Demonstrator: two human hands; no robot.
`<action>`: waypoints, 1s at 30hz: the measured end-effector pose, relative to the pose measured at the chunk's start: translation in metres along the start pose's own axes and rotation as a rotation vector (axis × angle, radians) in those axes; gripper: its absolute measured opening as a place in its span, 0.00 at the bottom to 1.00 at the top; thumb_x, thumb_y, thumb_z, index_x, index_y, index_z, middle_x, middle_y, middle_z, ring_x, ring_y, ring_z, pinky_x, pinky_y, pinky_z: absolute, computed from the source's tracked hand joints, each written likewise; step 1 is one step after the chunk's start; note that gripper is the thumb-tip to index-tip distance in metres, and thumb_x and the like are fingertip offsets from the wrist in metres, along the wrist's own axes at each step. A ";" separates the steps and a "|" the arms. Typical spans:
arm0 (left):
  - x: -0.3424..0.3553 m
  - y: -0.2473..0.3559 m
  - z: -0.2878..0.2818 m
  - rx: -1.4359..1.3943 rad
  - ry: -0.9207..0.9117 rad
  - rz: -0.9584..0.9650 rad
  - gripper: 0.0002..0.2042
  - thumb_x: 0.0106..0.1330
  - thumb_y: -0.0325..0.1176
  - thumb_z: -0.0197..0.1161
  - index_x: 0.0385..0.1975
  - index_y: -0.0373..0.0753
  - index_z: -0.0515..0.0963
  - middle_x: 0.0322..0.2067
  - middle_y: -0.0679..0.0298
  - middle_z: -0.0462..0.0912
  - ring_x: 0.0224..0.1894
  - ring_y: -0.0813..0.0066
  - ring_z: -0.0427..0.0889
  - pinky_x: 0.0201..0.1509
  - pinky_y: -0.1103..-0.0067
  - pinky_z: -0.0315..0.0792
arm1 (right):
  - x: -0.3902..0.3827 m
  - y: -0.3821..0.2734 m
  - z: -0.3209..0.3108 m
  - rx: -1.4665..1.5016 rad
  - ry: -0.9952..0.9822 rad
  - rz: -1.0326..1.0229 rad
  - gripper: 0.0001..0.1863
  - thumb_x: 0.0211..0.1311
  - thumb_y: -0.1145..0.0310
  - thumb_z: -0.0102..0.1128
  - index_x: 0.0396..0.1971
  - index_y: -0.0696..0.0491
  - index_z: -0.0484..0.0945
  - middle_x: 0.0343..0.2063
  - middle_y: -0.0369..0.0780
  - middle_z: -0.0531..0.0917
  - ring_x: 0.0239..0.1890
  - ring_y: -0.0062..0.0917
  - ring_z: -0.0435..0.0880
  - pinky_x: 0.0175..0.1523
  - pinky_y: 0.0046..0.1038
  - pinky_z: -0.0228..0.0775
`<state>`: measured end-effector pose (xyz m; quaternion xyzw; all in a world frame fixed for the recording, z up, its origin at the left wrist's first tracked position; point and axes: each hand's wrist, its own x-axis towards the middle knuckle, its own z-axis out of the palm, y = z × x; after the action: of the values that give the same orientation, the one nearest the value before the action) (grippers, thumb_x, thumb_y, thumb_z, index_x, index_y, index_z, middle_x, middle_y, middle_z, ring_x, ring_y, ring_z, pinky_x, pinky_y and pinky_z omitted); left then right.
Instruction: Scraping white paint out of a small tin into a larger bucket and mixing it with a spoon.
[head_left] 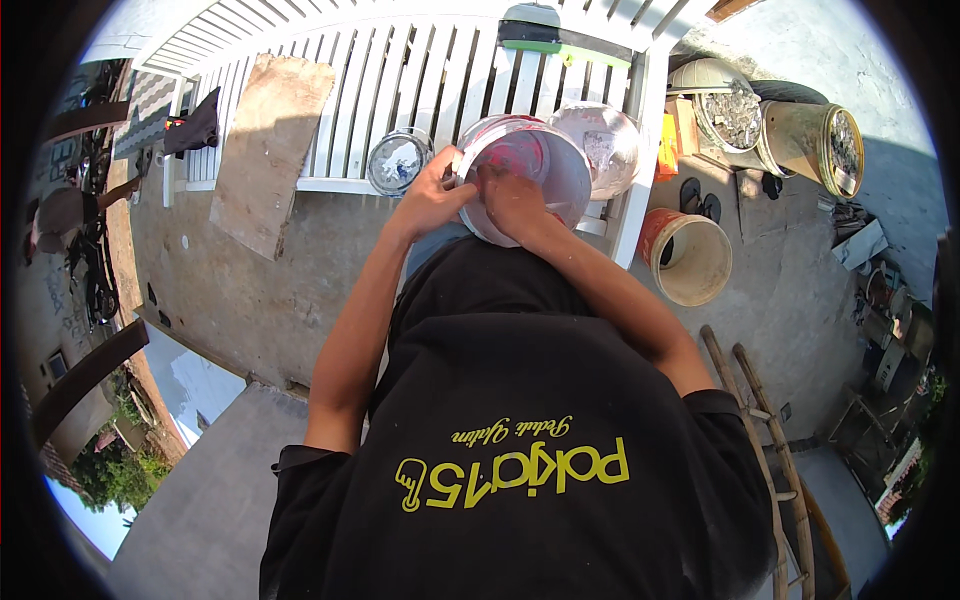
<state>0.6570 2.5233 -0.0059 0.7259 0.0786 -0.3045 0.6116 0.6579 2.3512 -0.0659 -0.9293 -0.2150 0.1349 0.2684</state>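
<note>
At the centre, a white plastic bucket [568, 192] with pink-red paint inside is tilted toward me over my lap. My left hand [432, 200] is closed on its left rim. My right hand [510, 205] reaches down inside it, its fingertips hidden, so I cannot tell what they hold. Just right of it is a pale round tub or lid [610, 150] with pink marks. A tin [398, 158] with white and dark contents stands to the left on the white slatted bench [345, 100].
A board [255, 150] leans on the bench, with a green-edged tool [575, 50] farther back. To the right stand an empty bucket [690, 260], rubble-filled buckets [835, 150] and sandals [705, 200]; a wooden ladder [760, 440] is lower right. Motorbikes [90, 260] are at the far left.
</note>
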 end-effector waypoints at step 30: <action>-0.006 0.006 0.005 0.057 0.083 0.118 0.11 0.61 0.32 0.62 0.43 0.42 0.73 0.34 0.68 0.77 0.33 0.82 0.75 0.30 0.80 0.72 | 0.008 0.042 -0.021 -0.324 -0.530 -0.030 0.14 0.62 0.71 0.54 0.46 0.49 0.82 0.39 0.48 0.86 0.45 0.42 0.86 0.48 0.43 0.78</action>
<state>0.6538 2.5184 0.0019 0.7584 0.0524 -0.2398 0.6037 0.6867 2.3140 -0.0733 -0.8891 -0.3101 0.3324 0.0532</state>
